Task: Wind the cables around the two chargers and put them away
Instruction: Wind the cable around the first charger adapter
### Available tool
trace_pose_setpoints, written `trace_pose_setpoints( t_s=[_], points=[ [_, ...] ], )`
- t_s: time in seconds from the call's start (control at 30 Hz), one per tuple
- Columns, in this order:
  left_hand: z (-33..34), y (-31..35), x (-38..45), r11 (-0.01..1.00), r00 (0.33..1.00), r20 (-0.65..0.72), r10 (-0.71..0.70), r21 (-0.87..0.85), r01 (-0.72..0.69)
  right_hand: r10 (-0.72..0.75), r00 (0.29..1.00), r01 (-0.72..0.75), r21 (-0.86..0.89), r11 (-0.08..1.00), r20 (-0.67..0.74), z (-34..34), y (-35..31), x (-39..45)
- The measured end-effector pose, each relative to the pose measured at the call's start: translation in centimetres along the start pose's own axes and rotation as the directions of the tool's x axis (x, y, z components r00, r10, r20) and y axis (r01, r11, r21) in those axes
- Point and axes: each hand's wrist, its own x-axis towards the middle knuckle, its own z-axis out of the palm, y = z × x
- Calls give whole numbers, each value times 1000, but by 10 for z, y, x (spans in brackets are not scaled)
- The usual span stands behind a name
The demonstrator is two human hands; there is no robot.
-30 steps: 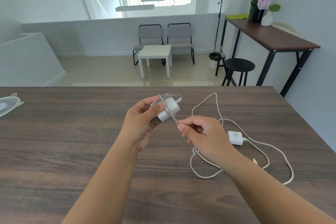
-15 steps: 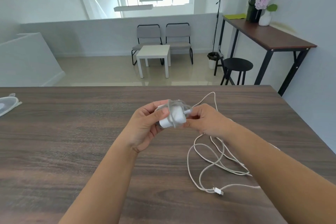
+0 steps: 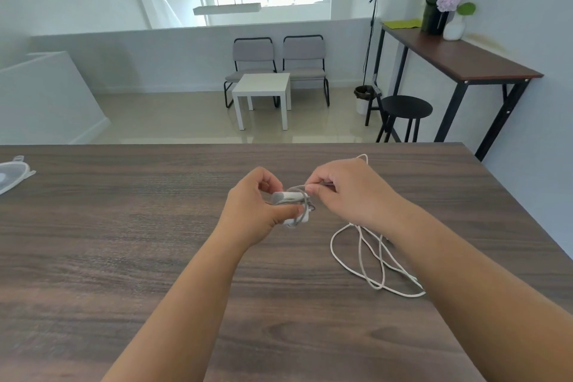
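A small white charger [image 3: 291,198] with grey cable wound around it is held above the dark wooden table [image 3: 124,242] by my left hand [image 3: 254,211], thumb pressed on its front. My right hand [image 3: 347,195] pinches the free end of that cable [image 3: 297,187] right at the charger's top right corner. To the right on the table lies a loose white cable [image 3: 369,260] in several loops, partly under my right forearm. The second charger block is hidden behind my right arm.
A clear plastic pouch [image 3: 14,175] lies at the table's far left edge. Beyond the table's far edge are a white side table [image 3: 263,87], two grey chairs, a black stool [image 3: 406,108] and a high brown desk [image 3: 459,56] on the right.
My right hand carried the cable end up from in front of the charger to its top right side. The charger has turned in my left hand. My right arm now covers the second charger.
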Motion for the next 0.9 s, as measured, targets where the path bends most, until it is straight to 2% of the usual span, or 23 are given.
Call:
trace_pose_setpoints(
  t_s=[0.1, 0.3, 0.43, 0.53, 0.7, 0.8, 0.9],
  points=[
    [-1, -1, 3, 998, 998, -63, -17, -61, 13, -40, 999, 41, 28, 999, -32, 6, -3, -8],
    [-1, -9, 2, 931, 986, -101, -136, -352, 92, -64, 994, 72, 99, 992, -88, 28, -6, -22],
    [-2, -9, 2, 783, 977, -6, -211, -599, 165, -35, 983, 64, 161, 985, -178, 38, -5, -30],
    [-2, -6, 0, 683, 974, 58, -217, -704, 194, -33, 955, 90, 181, 979, -294, 43, -5, -35],
    [-4, -4, -1, 594, 974, 143, -174, -774, 220, -58, 895, 175, 228, 958, -442, 48, -1, -41],
    [-4, -3, 0, 521, 972, 187, -143, -821, 234, -99, 886, 223, 229, 948, -454, 53, 5, -44],
    [-5, -2, -1, 475, 969, 222, -108, -845, 247, -74, 899, 219, 295, 930, -433, 57, 15, -45]
  ],
)
